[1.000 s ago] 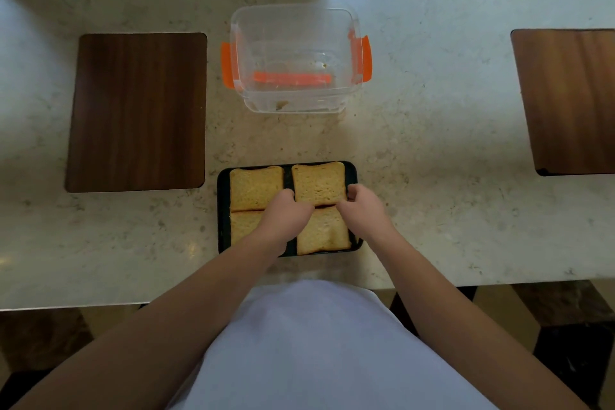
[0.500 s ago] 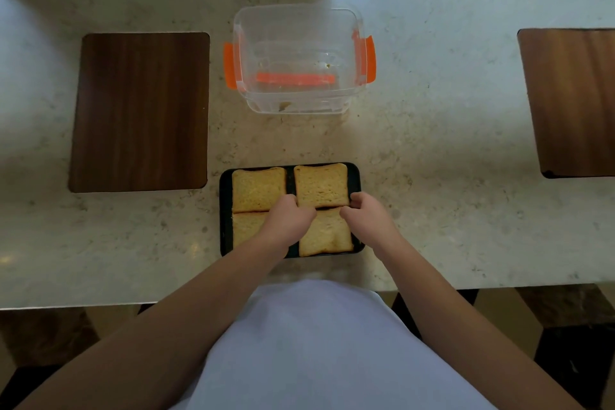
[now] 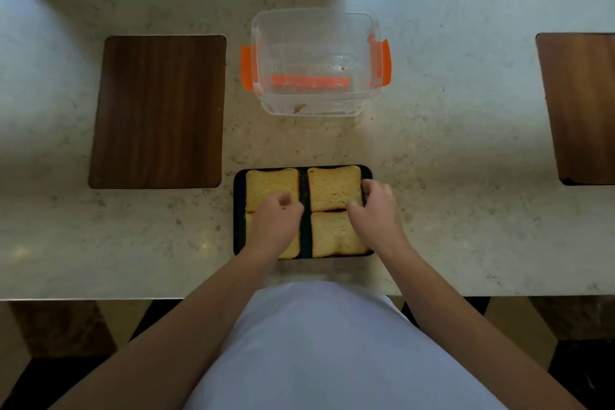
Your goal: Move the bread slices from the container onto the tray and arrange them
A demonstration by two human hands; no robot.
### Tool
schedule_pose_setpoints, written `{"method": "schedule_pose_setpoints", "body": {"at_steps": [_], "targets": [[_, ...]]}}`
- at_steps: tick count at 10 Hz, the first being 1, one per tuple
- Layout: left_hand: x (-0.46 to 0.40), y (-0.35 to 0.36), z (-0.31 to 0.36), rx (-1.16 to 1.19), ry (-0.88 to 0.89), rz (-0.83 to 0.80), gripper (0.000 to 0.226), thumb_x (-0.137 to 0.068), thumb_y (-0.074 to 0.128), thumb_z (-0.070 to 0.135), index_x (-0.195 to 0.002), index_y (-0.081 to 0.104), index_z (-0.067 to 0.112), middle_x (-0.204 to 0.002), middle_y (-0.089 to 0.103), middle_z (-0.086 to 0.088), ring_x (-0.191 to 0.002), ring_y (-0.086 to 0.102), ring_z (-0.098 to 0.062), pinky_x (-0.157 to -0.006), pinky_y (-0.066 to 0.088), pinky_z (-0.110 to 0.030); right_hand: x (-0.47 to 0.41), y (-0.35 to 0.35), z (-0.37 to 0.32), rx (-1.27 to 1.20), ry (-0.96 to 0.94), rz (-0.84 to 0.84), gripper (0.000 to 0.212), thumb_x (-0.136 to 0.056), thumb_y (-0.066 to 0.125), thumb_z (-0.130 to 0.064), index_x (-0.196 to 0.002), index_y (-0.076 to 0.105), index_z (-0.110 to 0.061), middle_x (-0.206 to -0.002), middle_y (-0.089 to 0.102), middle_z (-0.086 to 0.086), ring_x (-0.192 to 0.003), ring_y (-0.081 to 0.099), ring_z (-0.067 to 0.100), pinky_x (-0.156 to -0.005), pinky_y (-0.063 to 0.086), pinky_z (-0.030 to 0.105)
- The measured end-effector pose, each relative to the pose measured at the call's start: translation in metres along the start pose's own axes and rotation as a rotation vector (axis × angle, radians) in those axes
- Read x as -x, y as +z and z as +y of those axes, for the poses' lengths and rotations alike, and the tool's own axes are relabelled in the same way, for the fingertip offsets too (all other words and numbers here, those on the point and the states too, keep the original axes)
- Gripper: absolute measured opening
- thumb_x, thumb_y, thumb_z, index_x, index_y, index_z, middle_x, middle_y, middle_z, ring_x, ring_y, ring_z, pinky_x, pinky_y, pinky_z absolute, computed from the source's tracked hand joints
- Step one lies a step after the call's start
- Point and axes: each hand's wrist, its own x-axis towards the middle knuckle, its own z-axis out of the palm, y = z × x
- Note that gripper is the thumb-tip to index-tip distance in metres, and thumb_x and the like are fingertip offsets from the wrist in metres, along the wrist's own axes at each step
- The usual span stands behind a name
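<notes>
Here, left hand [image 3: 276,226] fingers curl loosely on 2 bread slices [image 3: 271,186]; right hand [image 3: 374,208] fingers pinch another slice's [image 3: 332,188] edge.

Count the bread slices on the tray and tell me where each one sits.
4, all on the black tray: far-left slice, far-right slice, near-right slice, and near-left slice, mostly covered by the left hand. No slices remain in the container.

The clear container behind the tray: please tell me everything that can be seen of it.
The clear container is a see-through plastic box with rounded corners and no lid on. Orange clips sit on its left and right sides, and a third orange strip shows through near its front. It stands upright on the pale stone counter, apart from the tray. It holds no slices, only what look like small crumbs. Neither hand touches it.
</notes>
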Motion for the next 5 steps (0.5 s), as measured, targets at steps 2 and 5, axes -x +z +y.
{"method": "schedule_pose_setpoints", "body": {"at_steps": [2, 5], "targets": [[-0.001, -0.057, -0.034, 0.05, -0.01, 0.179, 0.036, -0.096, 0.053, 0.027, -0.13, 0.058, 0.017, -0.101, 0.066, 0.003, -0.084, 0.063, -0.014, -0.071, 0.051, -0.032, 0.013, 0.037, -0.042, -0.073, -0.177, -0.24, 0.041, -0.097, 0.054, -0.026, -0.138, 0.055, -0.017, -0.129, 0.061, -0.003, -0.098, 0.059, 0.004, -0.073, 0.046, 0.019], [0.013, -0.045, -0.008, -0.912, 0.656, 0.101, 0.039, -0.089, 0.052, 0.034, -0.123, 0.056, 0.014, -0.124, 0.054, -0.008, -0.111, 0.049, -0.027, -0.086, 0.049, -0.039, 0.029, 0.049, -0.046, 0.179, -0.218, -0.106, 0.036, -0.096, 0.055, -0.03, -0.129, 0.06, -0.018, -0.127, 0.059, 0.003, -0.101, 0.058, 0.018, -0.081, 0.049, 0.032]]}}
